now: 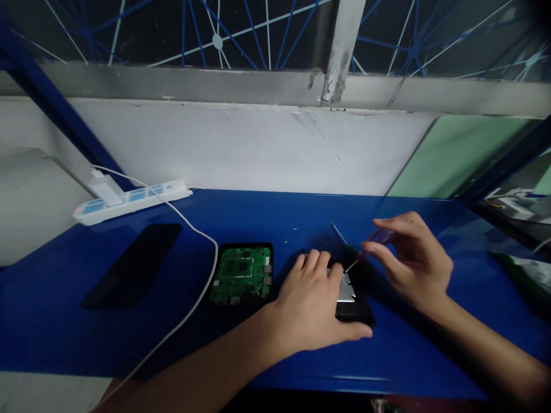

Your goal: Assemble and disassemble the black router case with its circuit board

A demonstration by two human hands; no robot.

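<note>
My left hand (310, 307) lies over a black plastic cover with a silver metal plate (345, 291) in it, gripping it against the table; much of the cover is hidden under the palm. In my right hand (415, 258), thumb and fingers close round the translucent purplish handle of a screwdriver (379, 236). Its thin shaft slants down to the left, and the tip meets the edge of the metal plate near my left index finger. Left of the hands, a green circuit board (243, 275) sits in an open black case.
Behind the cover lies another thin-shafted tool (338, 233). A black slab like a tablet or phone (133, 265) rests at left, near a white power strip (133, 201) with a plugged-in charger. A white cable (202, 235) crosses the blue table (275, 367).
</note>
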